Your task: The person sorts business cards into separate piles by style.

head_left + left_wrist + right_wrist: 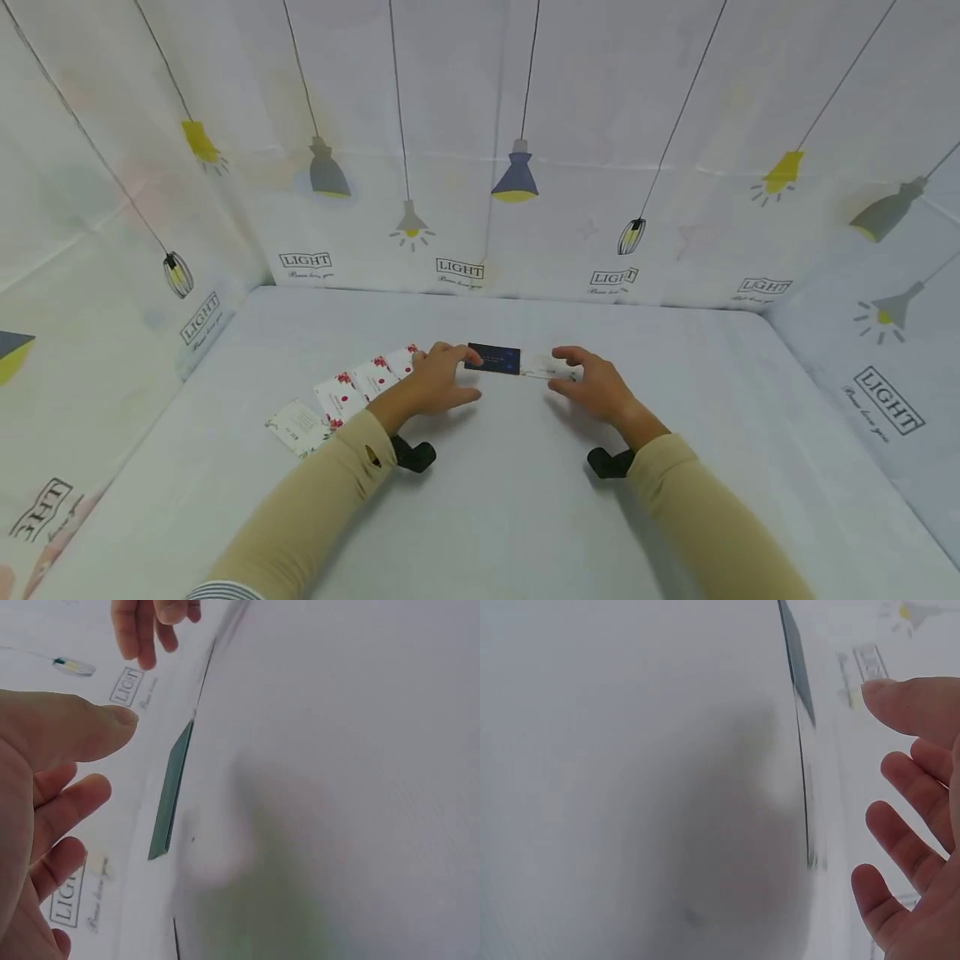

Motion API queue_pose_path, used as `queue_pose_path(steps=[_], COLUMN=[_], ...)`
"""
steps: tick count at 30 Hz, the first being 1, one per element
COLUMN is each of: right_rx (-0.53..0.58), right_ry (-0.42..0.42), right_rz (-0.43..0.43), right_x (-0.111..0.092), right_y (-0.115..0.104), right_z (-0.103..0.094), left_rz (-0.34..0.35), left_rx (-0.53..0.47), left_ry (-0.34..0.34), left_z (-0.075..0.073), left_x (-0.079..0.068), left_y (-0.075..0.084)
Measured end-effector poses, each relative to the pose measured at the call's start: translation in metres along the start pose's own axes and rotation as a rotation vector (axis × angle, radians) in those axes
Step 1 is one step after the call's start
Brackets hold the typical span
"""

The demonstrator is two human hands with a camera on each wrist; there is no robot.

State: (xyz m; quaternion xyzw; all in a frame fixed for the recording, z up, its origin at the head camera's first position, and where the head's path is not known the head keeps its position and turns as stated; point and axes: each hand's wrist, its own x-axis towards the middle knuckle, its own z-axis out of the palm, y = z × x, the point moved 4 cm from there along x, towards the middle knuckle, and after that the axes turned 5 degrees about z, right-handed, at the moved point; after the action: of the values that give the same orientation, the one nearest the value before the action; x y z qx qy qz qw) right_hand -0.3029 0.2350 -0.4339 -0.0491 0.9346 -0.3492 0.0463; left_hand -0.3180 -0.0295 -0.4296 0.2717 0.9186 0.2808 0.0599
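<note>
A dark blue card (495, 359) lies flat on the white-covered table, with a white printed card (538, 367) at its right end. My left hand (437, 380) is over the blue card's left end, thumb and fingers spread apart. Beside the white card is my right hand (596, 388), its thumb and fingers also parted and partly covering that card. In the left wrist view the blue card (172, 793) lies beyond the left thumb, with nothing gripped. The right wrist view shows the right fingers (900, 840) loosely bent and holding nothing.
Left of my left hand, several white cards with red flowers (342, 398) lie in a slanting row. A white card with green leaves (298, 427) ends the row nearest me. Cloth walls printed with lamps (516, 175) enclose the table's back and sides.
</note>
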Motion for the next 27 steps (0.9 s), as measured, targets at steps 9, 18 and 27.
queue_pose_path(steps=[9, 18, 27], right_rx=[0.02, 0.044, 0.035], right_ry=[-0.028, -0.087, -0.138], right_rz=[-0.126, -0.194, -0.263], right_x=[-0.006, -0.014, -0.016], right_y=[-0.044, -0.092, -0.128], right_z=[0.031, 0.069, 0.093], left_rz=[-0.053, -0.082, -0.183], left_rx=[-0.072, -0.079, -0.013], left_ry=[0.075, 0.106, 0.092], left_z=[-0.022, -0.038, -0.041], left_x=[-0.056, -0.107, -0.144], left_y=[-0.028, -0.048, -0.071])
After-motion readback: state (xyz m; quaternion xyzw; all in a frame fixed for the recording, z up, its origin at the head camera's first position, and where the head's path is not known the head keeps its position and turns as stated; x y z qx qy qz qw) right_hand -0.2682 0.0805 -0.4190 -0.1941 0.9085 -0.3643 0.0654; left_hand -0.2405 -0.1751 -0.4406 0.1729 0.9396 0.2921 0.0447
